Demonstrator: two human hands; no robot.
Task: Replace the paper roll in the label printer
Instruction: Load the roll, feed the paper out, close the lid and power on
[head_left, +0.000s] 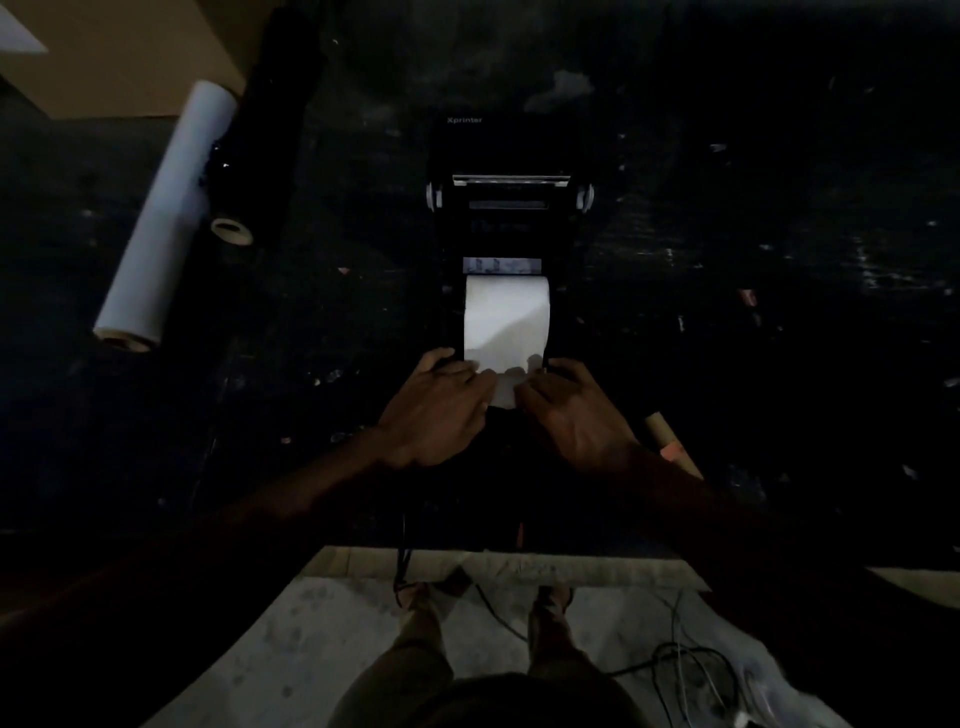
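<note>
White paper roll (506, 317) sitting in open black plastic label printer (506, 208) on dark tabletop (779, 208); both hands, left (434, 410) and right (574, 410), pinching its loose end. Uneven pulling risking skewed, jamming feed.

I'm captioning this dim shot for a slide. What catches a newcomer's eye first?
The bright white paper roll sitting in the open black label printer at centre stands out most. At its near edge the left hand and right hand pinch the loose paper end. A long white roll lies at the far left of the dark table.
</note>
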